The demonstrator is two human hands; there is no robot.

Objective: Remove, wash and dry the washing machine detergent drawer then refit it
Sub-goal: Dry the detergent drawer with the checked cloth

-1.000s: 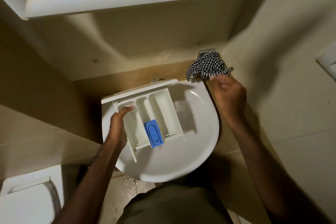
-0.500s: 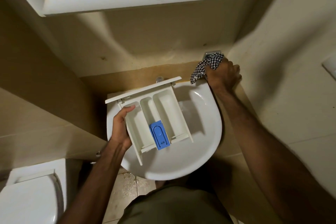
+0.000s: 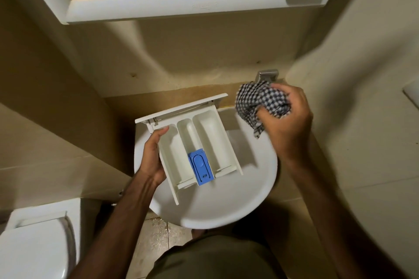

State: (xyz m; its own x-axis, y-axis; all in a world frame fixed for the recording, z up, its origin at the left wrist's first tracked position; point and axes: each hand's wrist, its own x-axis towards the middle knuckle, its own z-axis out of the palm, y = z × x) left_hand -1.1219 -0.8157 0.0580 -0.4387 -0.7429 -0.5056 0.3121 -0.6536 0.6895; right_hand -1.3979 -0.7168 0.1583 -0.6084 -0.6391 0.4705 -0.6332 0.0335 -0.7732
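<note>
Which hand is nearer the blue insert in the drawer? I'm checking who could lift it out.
Left. The left hand grips the drawer wall just beside the blue insert; the right hand holds the checked cloth up beyond the drawer.

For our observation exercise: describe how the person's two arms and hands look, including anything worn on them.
Both forearms are bare, with no sleeves in view. The left hand and right hand wear no gloves; no rings, watch or bracelets are visible. The right hand is slightly motion-blurred.
</note>
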